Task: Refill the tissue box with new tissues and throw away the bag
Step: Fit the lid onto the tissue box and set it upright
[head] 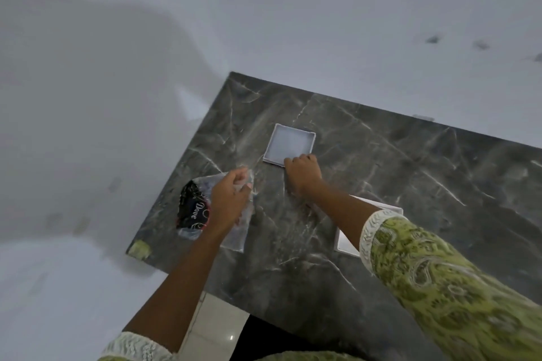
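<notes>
Left hand (228, 199) grip closed on tissue bag (193, 211); right hand (302, 173) grip on empty box (289, 145) edge.

Dark grey veined marble table (381, 173), seemingly white box (289, 145), green paisley sleeve (434, 278).

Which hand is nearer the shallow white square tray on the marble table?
Right. The right hand touches the tray's near edge; the left hand is on the plastic bag.
</notes>
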